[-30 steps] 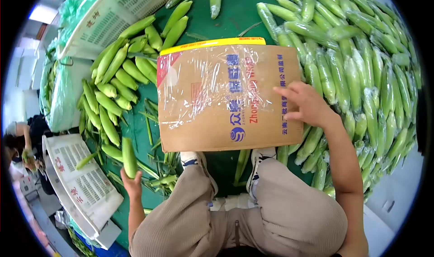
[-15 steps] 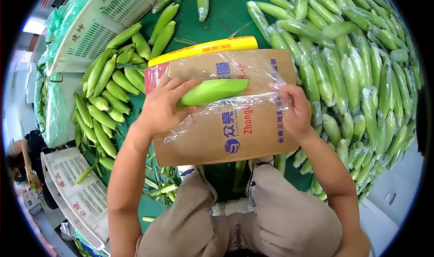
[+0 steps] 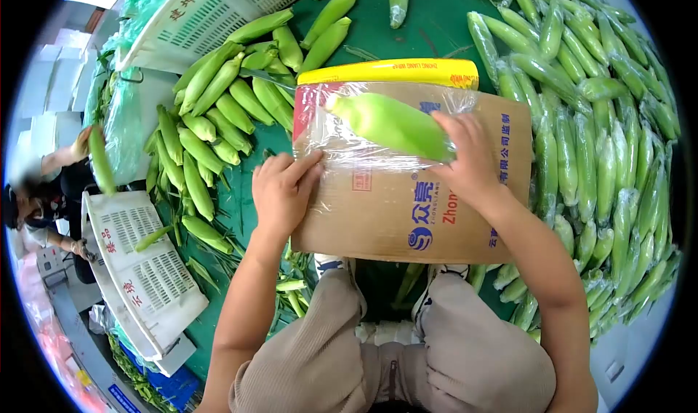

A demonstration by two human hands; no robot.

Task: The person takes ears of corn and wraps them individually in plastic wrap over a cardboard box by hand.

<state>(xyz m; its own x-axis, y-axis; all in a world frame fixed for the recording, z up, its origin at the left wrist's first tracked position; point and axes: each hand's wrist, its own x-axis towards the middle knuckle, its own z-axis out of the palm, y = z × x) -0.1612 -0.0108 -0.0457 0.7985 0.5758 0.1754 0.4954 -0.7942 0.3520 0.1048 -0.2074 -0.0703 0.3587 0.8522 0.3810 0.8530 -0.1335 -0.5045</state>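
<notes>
An ear of corn [image 3: 392, 126] in its green husk lies across a printed cardboard box [image 3: 356, 231], with clear plastic wrap [image 3: 356, 157] under and around it. My right hand [image 3: 471, 158] is closed around the right end of the ear, fingers above and thumb below. My left hand [image 3: 285, 195] is at the box's left side, thumb and forefinger pinched together at the edge of the wrap, apart from the ear. Along the box's far edge runs a yellow wrap carton [image 3: 392, 71].
Unwrapped ears of corn [image 3: 211, 137] are heaped at the left, beside white crates [image 3: 145, 242]. Many wrapped ears [image 3: 582, 144] cover the right side of the green surface [image 3: 436, 35]. At far left, another person's hand [image 3: 81, 145] holds an ear of corn.
My right hand has gone from the film's right side to the ear's right end. My left hand has let go of the ear and moved down to the wrap's edge. The view has shifted left.
</notes>
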